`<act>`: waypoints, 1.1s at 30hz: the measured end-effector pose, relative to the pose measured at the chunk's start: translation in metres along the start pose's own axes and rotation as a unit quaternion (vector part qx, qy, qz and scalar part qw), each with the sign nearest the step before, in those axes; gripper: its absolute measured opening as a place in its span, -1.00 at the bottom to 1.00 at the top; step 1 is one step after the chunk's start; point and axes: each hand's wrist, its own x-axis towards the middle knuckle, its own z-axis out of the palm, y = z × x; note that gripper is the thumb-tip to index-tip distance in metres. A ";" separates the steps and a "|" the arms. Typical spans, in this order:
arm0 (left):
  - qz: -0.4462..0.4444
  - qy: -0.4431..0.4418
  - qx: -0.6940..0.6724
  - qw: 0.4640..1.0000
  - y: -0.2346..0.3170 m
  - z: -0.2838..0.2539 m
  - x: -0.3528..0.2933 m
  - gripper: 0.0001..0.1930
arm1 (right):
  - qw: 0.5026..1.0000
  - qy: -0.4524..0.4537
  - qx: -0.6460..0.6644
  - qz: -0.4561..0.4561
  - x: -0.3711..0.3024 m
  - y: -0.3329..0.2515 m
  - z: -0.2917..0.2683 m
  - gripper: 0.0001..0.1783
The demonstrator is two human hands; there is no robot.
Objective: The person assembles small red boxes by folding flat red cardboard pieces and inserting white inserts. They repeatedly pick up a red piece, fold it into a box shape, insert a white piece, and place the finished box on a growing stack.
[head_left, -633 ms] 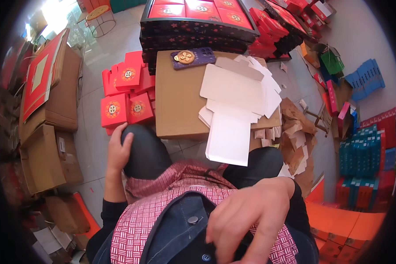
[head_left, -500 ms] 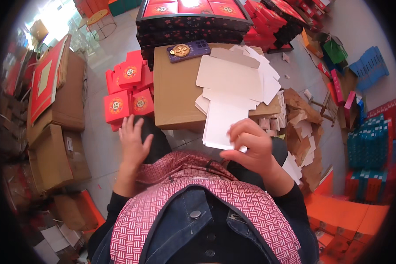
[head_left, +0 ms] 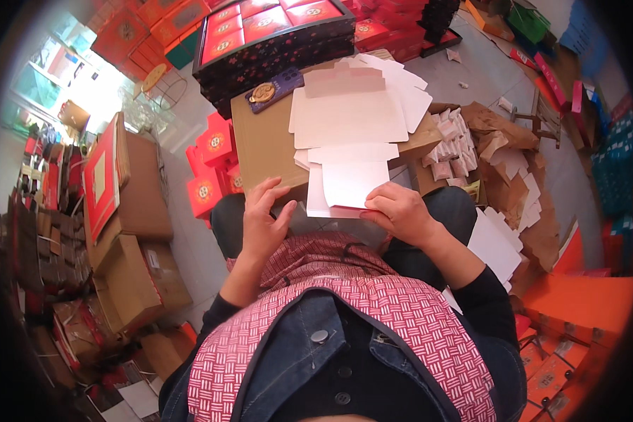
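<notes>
A flat white cardboard box blank (head_left: 355, 184) lies pale side up on a stack of white blanks (head_left: 408, 98), its near panel hanging over the edge of a brown carton (head_left: 260, 148). A thin red line shows along its near edge. My right hand (head_left: 404, 214) pinches the near right corner of that panel between thumb and fingers. To the left of the panel, my left hand (head_left: 264, 221) is held up empty, its fingers spread. It is close to the carton's near edge and apart from the blank.
A phone with a gold ring (head_left: 276, 91) lies on the carton. Beyond stands a dark floral tray (head_left: 274, 53) of red boxes. Small red boxes (head_left: 214, 144) are piled at the left, wrapped sachets (head_left: 451, 144) at the right. Brown cartons (head_left: 144, 190) stand on the far left.
The view has shifted. My left hand has moved right, closer to the blank. My right hand remains at the near panel's corner, and a fold in the panel now shows.
</notes>
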 end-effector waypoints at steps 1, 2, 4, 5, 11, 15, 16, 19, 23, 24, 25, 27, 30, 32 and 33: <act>-0.030 -0.021 -0.033 0.999 0.002 -0.002 0.002 -0.64 | 0.999 0.023 0.028 0.006 0.000 0.000 0.000 -0.84; 0.000 -0.022 -0.036 0.999 0.009 -0.003 0.006 -0.62 | 0.998 0.036 0.035 0.023 -0.001 -0.001 -0.001 -0.84; 0.059 -0.026 -0.041 0.997 0.030 -0.004 0.015 -0.56 | 0.995 0.063 0.049 0.057 0.001 -0.004 -0.006 -0.82; 0.087 -0.034 -0.060 0.994 0.042 -0.005 0.020 -0.49 | 0.996 0.069 0.041 0.049 0.005 -0.008 -0.005 -0.83; 0.129 -0.076 -0.233 0.961 0.054 0.010 0.055 -0.85 | 0.949 0.246 0.004 -0.198 0.015 -0.068 -0.019 -0.80; 0.130 -0.140 -0.520 0.833 0.079 -0.007 0.066 -0.92 | 0.902 0.043 0.399 0.159 -0.007 -0.046 0.011 -0.74; 0.139 -0.188 -0.583 0.778 0.087 -0.011 0.065 -0.92 | 0.780 -0.015 0.529 0.333 -0.014 -0.029 0.026 -0.71; 0.126 -0.332 -0.592 0.724 0.113 0.008 0.057 -0.89 | 0.659 0.045 0.682 0.315 -0.046 0.024 0.027 -0.54; -0.142 -0.433 -0.459 0.762 0.128 0.050 0.030 -0.78 | 0.465 0.031 0.822 0.327 -0.073 0.065 -0.037 -0.44; -0.197 -0.438 -0.449 0.754 0.133 0.058 0.027 -0.76 | 0.408 0.028 0.854 0.320 -0.074 0.057 -0.049 -0.41; -0.184 -0.443 -0.422 0.769 0.132 0.068 0.023 -0.75 | 0.479 0.000 0.813 0.330 -0.075 0.045 -0.061 -0.33; -0.150 -0.450 -0.374 0.797 0.130 0.087 0.018 -0.72 | 0.536 -0.050 0.757 0.369 -0.090 0.048 -0.076 -0.37; -0.213 -0.452 -0.366 0.785 0.139 0.101 0.020 -0.72 | 0.638 -0.092 0.649 0.404 -0.100 0.041 -0.092 -0.44; -0.201 -0.436 -0.341 0.808 0.141 0.111 0.019 -0.60 | 0.675 -0.105 0.599 0.419 -0.100 0.036 -0.100 -0.46; -0.175 -0.402 -0.352 0.827 0.132 0.122 0.014 -0.57 | 0.671 -0.106 0.597 0.426 -0.098 0.033 -0.101 -0.46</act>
